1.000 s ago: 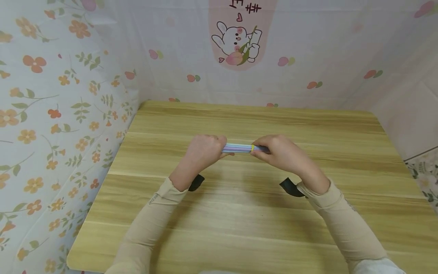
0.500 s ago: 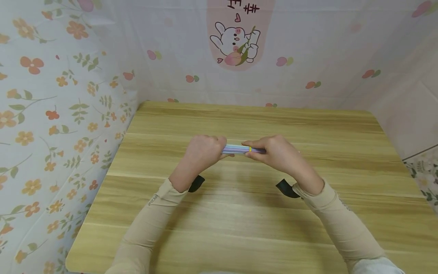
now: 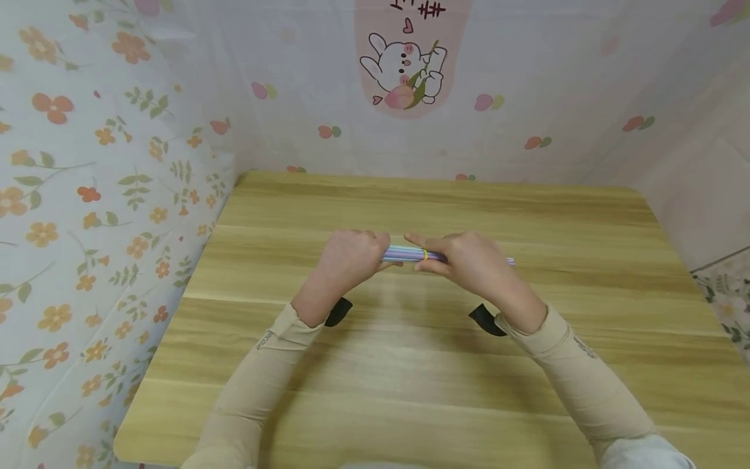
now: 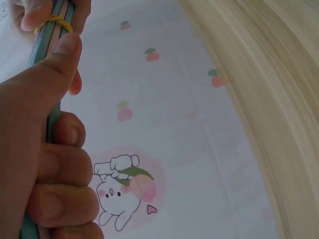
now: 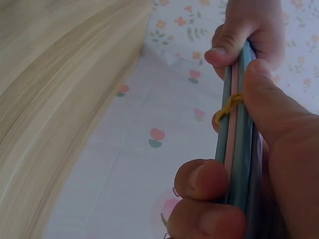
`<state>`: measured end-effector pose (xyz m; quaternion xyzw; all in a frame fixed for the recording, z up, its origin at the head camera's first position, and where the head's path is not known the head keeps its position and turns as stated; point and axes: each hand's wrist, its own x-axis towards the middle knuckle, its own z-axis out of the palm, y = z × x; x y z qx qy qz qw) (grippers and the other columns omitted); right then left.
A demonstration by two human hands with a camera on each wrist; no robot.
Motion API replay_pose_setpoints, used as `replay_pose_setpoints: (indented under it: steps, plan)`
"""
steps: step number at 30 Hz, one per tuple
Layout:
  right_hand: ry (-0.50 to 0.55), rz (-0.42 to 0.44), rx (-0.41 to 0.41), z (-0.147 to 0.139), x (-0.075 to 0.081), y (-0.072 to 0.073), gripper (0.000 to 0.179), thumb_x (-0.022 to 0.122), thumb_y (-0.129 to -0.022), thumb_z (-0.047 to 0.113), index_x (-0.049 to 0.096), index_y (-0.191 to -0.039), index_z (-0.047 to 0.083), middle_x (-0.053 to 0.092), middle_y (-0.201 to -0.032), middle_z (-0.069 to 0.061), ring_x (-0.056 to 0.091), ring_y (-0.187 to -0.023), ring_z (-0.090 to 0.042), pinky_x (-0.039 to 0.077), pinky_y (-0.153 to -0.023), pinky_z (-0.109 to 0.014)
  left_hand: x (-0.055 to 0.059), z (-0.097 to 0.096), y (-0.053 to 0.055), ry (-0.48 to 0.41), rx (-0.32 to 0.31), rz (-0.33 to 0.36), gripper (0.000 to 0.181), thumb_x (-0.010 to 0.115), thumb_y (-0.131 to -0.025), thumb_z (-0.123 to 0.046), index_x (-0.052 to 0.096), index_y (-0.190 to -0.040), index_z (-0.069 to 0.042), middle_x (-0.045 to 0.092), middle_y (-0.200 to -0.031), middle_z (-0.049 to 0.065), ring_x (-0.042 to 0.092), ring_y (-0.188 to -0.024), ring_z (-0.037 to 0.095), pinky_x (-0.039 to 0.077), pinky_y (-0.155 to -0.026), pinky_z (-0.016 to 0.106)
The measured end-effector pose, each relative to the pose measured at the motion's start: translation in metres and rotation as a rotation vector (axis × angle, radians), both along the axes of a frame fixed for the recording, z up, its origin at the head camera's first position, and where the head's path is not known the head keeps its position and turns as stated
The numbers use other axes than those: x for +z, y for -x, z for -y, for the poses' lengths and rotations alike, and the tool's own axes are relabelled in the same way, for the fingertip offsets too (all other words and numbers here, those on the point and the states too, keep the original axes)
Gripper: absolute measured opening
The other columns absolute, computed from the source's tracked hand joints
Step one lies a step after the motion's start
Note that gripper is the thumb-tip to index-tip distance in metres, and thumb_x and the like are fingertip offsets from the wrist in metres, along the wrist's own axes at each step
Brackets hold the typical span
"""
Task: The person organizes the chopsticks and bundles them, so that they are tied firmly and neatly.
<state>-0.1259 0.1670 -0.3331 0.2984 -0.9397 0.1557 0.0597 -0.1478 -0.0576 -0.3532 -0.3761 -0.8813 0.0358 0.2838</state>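
Observation:
Level above the table, both hands hold a bundle of long, thin pastel sticks (image 3: 404,253) in blue, pink and purple. A twisted yellow rubber band (image 5: 230,107) circles it near the right hand. My left hand (image 3: 353,257) grips the left part, fingers curled round and thumb along the sticks (image 4: 42,47). My right hand (image 3: 477,264) holds the bundle around the band, with thumb and fingertips reaching just past it. The bundle's right tip shows beyond this hand; the left end is hidden in my left fist.
Below the hands lies a wood-grain table (image 3: 404,378). A white cloth with a rabbit print (image 3: 404,71) hangs behind it, and a flowered cloth (image 3: 105,228) hangs on the left. A black strap end (image 3: 487,320) sticks out at the right wrist, another (image 3: 338,312) at the left.
My right hand has slid left along the bundle, and the sticks' right tip now shows past it. The band has shifted slightly left. My left hand keeps its grip almost in place.

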Motion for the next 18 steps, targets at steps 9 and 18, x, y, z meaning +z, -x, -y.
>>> replay_pose_setpoints:
  steps: [9,18]
  plan:
    - [-0.014,0.019,-0.006,-0.002,0.000,0.001,0.058,0.071,-0.081,0.044,0.058,-0.132,0.020,0.072,-0.081,-0.004,0.047,-0.054,-0.009,0.035,-0.049,-0.026,0.000,-0.001,0.001,-0.014,0.006,0.026,0.048,0.066,-0.081,-0.056,0.055,-0.066,-0.012,0.050,-0.049,-0.003,0.030,-0.041,0.006,0.030,-0.037,0.023]
    - [0.031,0.168,-0.125,-0.035,0.009,-0.002,0.036,0.071,-0.086,0.031,0.069,-0.114,0.009,0.072,-0.099,-0.008,0.059,-0.068,-0.013,0.047,-0.062,-0.034,0.001,0.008,0.002,-0.029,0.036,0.042,0.049,0.066,-0.080,-0.056,0.050,-0.067,-0.011,0.043,-0.050,-0.003,0.026,-0.044,0.008,0.022,-0.039,0.022]
